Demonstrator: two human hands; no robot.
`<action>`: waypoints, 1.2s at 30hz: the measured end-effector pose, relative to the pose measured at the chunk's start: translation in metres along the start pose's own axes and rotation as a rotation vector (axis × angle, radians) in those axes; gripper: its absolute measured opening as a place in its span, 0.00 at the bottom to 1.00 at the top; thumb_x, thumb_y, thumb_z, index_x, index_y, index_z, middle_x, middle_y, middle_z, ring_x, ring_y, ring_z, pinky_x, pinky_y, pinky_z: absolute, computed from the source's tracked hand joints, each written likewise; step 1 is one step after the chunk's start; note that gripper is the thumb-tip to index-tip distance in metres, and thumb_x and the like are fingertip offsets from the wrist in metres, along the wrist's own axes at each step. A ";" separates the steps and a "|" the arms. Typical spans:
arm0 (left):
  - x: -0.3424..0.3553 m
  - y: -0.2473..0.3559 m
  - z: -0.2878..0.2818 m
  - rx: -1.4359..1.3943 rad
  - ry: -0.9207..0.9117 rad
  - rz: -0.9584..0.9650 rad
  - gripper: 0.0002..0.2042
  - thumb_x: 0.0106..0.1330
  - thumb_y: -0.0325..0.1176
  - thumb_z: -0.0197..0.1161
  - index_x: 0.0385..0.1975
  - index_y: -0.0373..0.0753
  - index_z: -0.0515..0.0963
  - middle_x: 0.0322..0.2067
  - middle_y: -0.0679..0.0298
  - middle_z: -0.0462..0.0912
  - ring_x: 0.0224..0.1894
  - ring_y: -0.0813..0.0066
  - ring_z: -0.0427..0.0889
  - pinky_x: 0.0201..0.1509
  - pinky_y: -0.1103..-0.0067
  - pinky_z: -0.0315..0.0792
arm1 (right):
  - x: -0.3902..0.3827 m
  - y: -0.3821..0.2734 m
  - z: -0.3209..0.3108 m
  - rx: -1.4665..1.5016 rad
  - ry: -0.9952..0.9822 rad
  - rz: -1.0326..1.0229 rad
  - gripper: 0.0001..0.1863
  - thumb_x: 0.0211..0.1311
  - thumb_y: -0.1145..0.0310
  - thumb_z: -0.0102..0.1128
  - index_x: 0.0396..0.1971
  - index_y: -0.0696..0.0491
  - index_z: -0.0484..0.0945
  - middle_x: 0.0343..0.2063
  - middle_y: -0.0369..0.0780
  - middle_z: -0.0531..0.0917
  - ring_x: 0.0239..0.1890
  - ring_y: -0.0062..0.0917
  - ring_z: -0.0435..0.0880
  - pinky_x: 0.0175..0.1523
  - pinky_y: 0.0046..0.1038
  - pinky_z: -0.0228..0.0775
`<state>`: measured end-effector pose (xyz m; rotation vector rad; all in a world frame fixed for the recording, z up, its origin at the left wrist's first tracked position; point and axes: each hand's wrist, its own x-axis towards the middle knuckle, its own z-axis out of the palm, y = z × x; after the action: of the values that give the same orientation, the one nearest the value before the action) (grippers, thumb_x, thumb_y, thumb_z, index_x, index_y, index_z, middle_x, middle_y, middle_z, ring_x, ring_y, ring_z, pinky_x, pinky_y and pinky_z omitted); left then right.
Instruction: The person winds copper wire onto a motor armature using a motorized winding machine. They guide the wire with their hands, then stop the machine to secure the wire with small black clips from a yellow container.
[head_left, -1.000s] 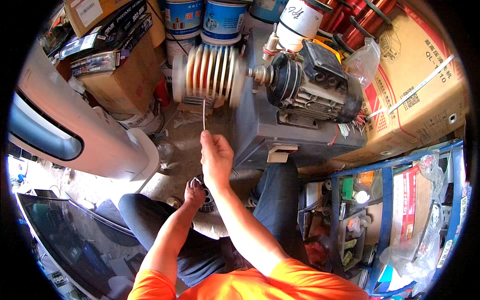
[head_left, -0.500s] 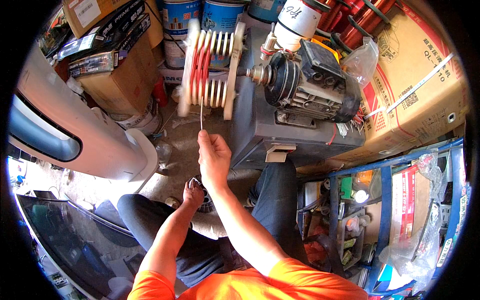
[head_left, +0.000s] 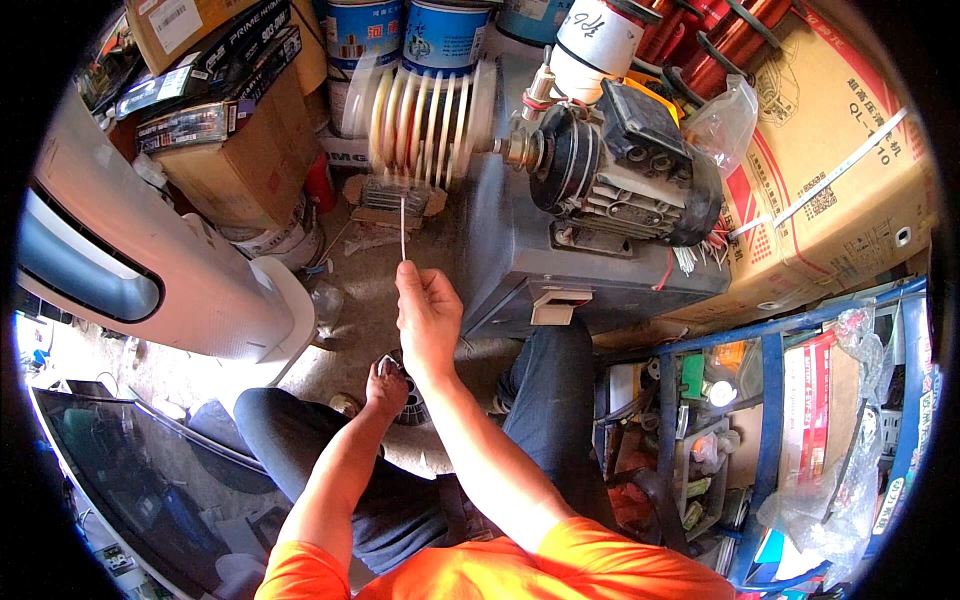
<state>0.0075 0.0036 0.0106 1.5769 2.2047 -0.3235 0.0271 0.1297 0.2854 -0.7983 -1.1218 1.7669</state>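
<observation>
- Sit with the trouser legs spread, leaving a clear line of sight ahead to the reel.
- Left hand: held low between the knees, beside a dark round object near the floor. Cannot tell how far apart the fingers stand, nor what, if anything, is gripped.
- Right hand: raised ahead of the left, thumb and forefinger pinched together on a thin pale wire, remaining fingers curled in.
- Treat the step, by judgement, as winding. Guide the wire from the fingertips to the lower side of the reel in one straight, taut run.
- Apply light, even drag through the pinch. Avoid clamping hard, so as not to be pulled toward the reel on a snag.
- Shift sideways in small amounts, lining up by eye with the pale ribs of the reel.
- Read the blur of the reel as a sign of fast spin. Leave the fingertips well short of the rim.
- To the right, watch the shaft between the reel and the motor, mounted on the grey box. Guard against slack catching there.
- Beyond the reel, allow room for the blue buckets.
</observation>
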 end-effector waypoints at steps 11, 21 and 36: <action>0.006 -0.001 0.014 0.039 -0.068 -0.004 0.25 0.68 0.35 0.43 0.64 0.32 0.63 0.66 0.52 0.61 0.71 0.63 0.53 0.72 0.59 0.44 | -0.001 -0.006 0.000 0.000 -0.001 0.001 0.15 0.66 0.59 0.60 0.23 0.51 0.71 0.13 0.26 0.67 0.13 0.07 0.60 0.15 0.14 0.49; 0.003 0.003 0.011 -0.044 0.141 0.010 0.22 0.65 0.35 0.44 0.55 0.31 0.72 0.60 0.51 0.70 0.66 0.61 0.62 0.69 0.61 0.49 | 0.002 0.000 -0.002 0.019 0.048 0.060 0.14 0.65 0.60 0.61 0.24 0.50 0.71 0.12 0.25 0.66 0.12 0.07 0.59 0.15 0.15 0.48; 0.003 -0.002 0.016 -0.026 0.112 -0.009 0.23 0.64 0.35 0.49 0.56 0.30 0.72 0.62 0.52 0.67 0.67 0.61 0.59 0.70 0.62 0.48 | -0.002 0.000 0.000 0.045 0.003 0.034 0.15 0.65 0.59 0.61 0.24 0.51 0.71 0.13 0.25 0.66 0.12 0.07 0.59 0.15 0.15 0.48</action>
<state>0.0080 -0.0013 -0.0055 1.6078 2.2910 -0.2125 0.0282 0.1278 0.2854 -0.7967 -1.0687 1.8123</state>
